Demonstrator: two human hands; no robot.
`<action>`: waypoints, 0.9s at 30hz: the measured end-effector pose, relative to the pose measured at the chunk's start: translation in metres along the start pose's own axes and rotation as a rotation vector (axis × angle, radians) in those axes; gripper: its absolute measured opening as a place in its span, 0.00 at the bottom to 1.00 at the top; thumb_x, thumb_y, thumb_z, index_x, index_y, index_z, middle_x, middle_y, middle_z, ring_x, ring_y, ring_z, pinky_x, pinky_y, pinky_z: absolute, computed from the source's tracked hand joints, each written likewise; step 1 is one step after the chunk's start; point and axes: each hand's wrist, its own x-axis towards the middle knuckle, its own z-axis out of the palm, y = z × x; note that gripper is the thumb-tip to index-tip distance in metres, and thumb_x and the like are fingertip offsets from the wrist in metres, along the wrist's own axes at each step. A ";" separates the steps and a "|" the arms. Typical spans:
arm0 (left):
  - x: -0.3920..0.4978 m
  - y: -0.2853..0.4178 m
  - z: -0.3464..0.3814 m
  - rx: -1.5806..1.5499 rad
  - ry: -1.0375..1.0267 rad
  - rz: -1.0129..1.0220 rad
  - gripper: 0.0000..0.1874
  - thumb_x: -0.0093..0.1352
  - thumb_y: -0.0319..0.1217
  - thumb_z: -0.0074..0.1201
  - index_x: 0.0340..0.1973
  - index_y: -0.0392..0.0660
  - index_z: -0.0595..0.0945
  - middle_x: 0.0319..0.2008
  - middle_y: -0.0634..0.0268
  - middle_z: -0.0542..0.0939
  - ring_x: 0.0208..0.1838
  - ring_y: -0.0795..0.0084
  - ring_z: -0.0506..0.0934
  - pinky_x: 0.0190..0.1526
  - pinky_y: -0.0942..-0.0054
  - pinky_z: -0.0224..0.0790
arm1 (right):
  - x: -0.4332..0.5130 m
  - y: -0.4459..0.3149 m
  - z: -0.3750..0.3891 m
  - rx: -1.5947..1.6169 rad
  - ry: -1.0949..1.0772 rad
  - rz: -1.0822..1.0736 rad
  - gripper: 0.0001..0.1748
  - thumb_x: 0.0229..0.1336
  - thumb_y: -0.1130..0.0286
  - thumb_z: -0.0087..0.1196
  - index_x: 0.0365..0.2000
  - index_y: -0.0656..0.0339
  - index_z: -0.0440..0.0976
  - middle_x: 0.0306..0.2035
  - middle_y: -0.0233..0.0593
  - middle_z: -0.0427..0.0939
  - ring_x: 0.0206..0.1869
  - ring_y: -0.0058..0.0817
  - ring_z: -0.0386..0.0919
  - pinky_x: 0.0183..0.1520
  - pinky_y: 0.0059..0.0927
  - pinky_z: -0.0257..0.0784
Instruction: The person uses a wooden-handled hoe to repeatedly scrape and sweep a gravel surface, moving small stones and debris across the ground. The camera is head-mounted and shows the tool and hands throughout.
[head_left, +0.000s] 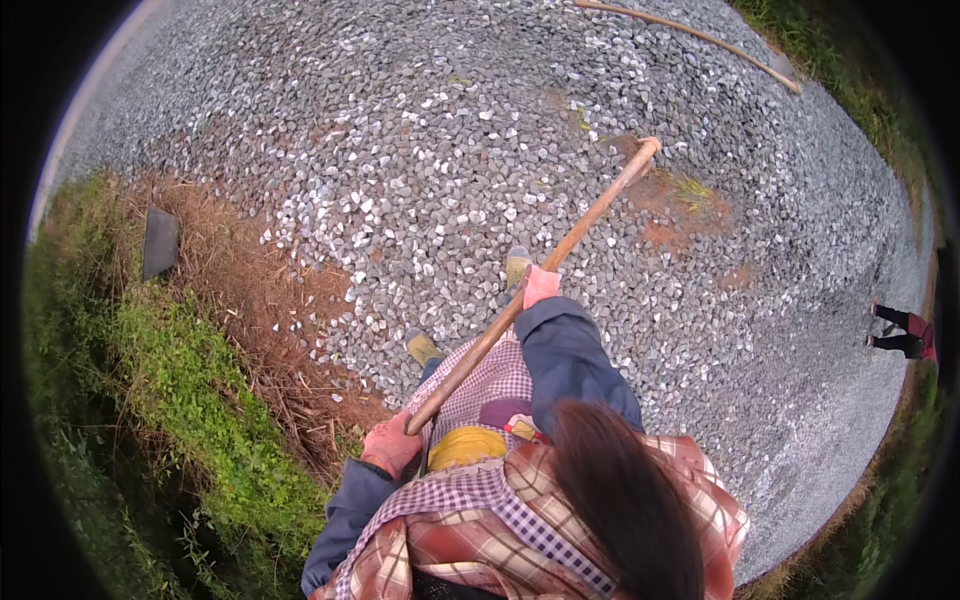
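A hoe with a long wooden handle (487, 341) runs slantwise from my waist to the upper right. Near its lower end my left hand (391, 444), in a pink glove, is closed round the handle. My right hand (541, 286), gloved in pink too, grips the shaft farther up, just beyond my boots. The metal hoe head (624, 142) is at the far end, low over or on the grey gravel (450, 187); whether it touches cannot be told. Beside it, a patch of reddish soil (667, 232) shows with some yellow-green grass (691, 189).
Another long wooden handle (690, 31) lies on the gravel at the upper right. A dark flat panel (160, 242) stands at the left near dry stalks and a green weedy verge (195, 375). A person (904, 331) is far off at the right.
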 end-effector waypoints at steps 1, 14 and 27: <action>-0.008 -0.007 -0.002 0.035 0.011 -0.014 0.16 0.58 0.42 0.50 0.37 0.46 0.76 0.34 0.50 0.79 0.41 0.47 0.76 0.43 0.58 0.68 | -0.014 0.003 0.007 0.153 0.042 0.090 0.11 0.49 0.68 0.56 0.22 0.66 0.71 0.17 0.33 0.71 0.17 0.26 0.67 0.18 0.31 0.61; -0.069 -0.066 -0.015 0.127 0.053 -0.018 0.14 0.59 0.45 0.52 0.35 0.52 0.78 0.30 0.55 0.79 0.37 0.51 0.78 0.38 0.59 0.69 | -0.119 0.004 -0.009 0.293 0.028 0.475 0.08 0.50 0.71 0.61 0.29 0.58 0.71 0.23 0.29 0.70 0.23 0.18 0.69 0.24 0.19 0.65; 0.021 0.028 0.015 -0.138 -0.084 0.095 0.22 0.60 0.51 0.52 0.38 0.46 0.77 0.35 0.50 0.79 0.41 0.48 0.77 0.42 0.60 0.69 | 0.037 -0.011 -0.040 -0.016 0.004 0.010 0.16 0.51 0.63 0.56 0.16 0.62 0.70 0.15 0.34 0.70 0.16 0.27 0.69 0.19 0.33 0.63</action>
